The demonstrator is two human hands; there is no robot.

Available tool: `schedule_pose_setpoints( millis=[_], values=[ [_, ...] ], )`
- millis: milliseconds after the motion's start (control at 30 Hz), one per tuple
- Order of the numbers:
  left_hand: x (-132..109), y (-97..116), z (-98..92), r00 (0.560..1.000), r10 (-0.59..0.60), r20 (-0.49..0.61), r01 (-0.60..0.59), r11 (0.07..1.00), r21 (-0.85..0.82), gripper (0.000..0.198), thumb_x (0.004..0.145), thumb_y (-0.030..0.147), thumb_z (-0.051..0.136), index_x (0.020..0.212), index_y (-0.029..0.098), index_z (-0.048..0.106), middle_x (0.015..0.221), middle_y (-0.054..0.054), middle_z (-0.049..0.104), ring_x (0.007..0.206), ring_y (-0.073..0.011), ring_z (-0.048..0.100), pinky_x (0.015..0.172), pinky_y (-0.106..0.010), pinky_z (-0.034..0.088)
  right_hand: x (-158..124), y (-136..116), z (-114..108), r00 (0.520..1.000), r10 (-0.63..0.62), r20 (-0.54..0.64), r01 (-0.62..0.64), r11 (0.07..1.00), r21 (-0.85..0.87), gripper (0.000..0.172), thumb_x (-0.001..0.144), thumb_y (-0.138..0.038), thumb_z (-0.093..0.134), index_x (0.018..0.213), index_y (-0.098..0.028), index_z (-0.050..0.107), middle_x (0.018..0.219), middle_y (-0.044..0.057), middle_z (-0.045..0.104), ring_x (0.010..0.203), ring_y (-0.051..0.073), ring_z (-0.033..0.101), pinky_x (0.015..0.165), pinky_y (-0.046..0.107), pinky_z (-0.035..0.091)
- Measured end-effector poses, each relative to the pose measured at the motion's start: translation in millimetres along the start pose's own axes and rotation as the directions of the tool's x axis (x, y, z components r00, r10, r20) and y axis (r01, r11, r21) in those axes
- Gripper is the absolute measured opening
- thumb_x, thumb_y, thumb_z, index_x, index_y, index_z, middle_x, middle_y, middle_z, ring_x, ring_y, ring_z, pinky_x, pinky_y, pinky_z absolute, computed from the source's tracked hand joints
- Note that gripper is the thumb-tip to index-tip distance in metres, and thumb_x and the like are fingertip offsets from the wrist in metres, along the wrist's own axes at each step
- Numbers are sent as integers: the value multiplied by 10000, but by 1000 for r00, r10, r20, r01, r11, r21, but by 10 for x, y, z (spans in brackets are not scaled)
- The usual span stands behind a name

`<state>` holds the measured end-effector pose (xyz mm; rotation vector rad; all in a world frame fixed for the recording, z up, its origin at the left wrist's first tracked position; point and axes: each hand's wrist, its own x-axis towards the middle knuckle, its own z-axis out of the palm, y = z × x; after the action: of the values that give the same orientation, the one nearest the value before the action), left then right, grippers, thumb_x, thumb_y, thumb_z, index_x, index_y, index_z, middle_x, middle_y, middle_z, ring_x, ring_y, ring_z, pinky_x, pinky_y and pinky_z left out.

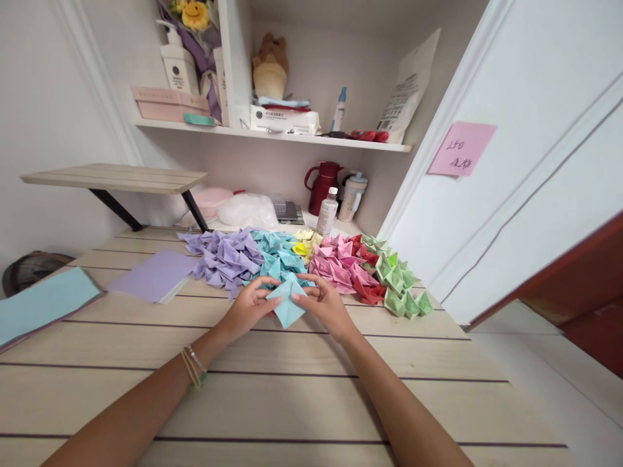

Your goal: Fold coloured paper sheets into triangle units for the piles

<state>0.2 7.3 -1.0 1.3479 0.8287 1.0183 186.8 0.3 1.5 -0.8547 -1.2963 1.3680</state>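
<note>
Between my two hands is a light blue piece of folded origami paper (pixel 288 312), diamond-shaped with one corner toward me. My left hand (pixel 249 307) pinches its left corner, thumb on top and fingers behind. On the right corner, my right hand (pixel 327 305) grips it the same way. Just beyond my hands lie heaps of folded paper boats: purple boats (pixel 228 256), blue boats (pixel 280 250), yellow boats (pixel 302 245), pink boats (pixel 335 263), red boats (pixel 368 292) and green boats (pixel 396 275).
Purple paper sheets (pixel 150 275) and blue paper sheets (pixel 46 305) lie on the slatted table (pixel 272 402) at left. A small raised stand (pixel 117 176) is behind them. At the back are a bottle (pixel 328 213), a red jug (pixel 324 188) and a shelf (pixel 292 135) with household items.
</note>
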Motion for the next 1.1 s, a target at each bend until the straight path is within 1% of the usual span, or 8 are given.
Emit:
schedule_pose_setpoints(
  millis=[133,300,433,600,700,767,933,1100],
  values=[
    [15,10,-19,999,2,-45,-3,999,-34,373,694,288,669,1012,172,513,818,-44,677,692,-179,658,641,-304,533,-7,-60,0,997,-70,22,72,994,-81,542,557,-265,771,1056,-208,569,1025,58,627,805,183,619,701,306,495],
    [21,27,-16,996,28,-80,-34,997,-66,359,685,265,680,976,187,484,838,-27,660,673,-162,654,618,-300,542,8,-27,-13,997,-56,-50,51,994,-92,294,645,-355,700,855,-166,619,789,38,653,684,164,607,634,290,488],
    [29,0,-24,989,101,-108,-107,993,-54,272,678,276,684,809,193,460,715,26,636,593,-128,630,575,-268,530,23,17,-15,990,-90,-106,87,996,-33,279,650,-352,694,840,-192,566,671,-1,615,592,125,566,547,236,450],
    [25,-22,-48,984,131,-123,-117,987,114,215,673,271,683,829,146,603,771,-28,670,696,-160,639,667,-276,516,8,16,-5,994,-105,-34,94,969,-229,270,624,-311,712,842,-170,636,707,17,630,573,123,533,525,232,415],
    [6,-20,-36,990,101,-93,-86,985,150,384,647,264,702,995,136,601,921,-79,684,800,-204,640,733,-328,509,-7,5,-7,988,-153,-24,129,894,-428,381,606,-282,731,967,-191,651,807,35,662,620,150,549,555,255,427],
    [-12,-6,-20,985,145,-89,-119,963,243,425,637,266,710,1028,144,601,942,-83,679,826,-217,631,742,-339,502,-14,1,-18,966,-257,2,211,787,-580,389,648,-278,707,1028,-216,648,872,52,670,719,186,569,637,289,441],
    [-51,59,10,916,399,-51,-281,725,629,207,686,283,673,877,205,688,834,-57,660,777,-197,590,697,-289,465,-8,9,-62,902,-382,201,397,548,-737,244,788,-284,592,1015,-246,673,857,81,679,800,219,582,749,339,428],
    [-44,93,-10,898,438,-34,-318,702,638,108,693,305,664,697,207,708,682,-35,566,649,-161,536,540,-236,425,3,-6,-75,903,-362,230,414,597,-687,220,804,-356,569,975,-284,686,910,64,667,833,209,592,754,323,439]
  ],
)
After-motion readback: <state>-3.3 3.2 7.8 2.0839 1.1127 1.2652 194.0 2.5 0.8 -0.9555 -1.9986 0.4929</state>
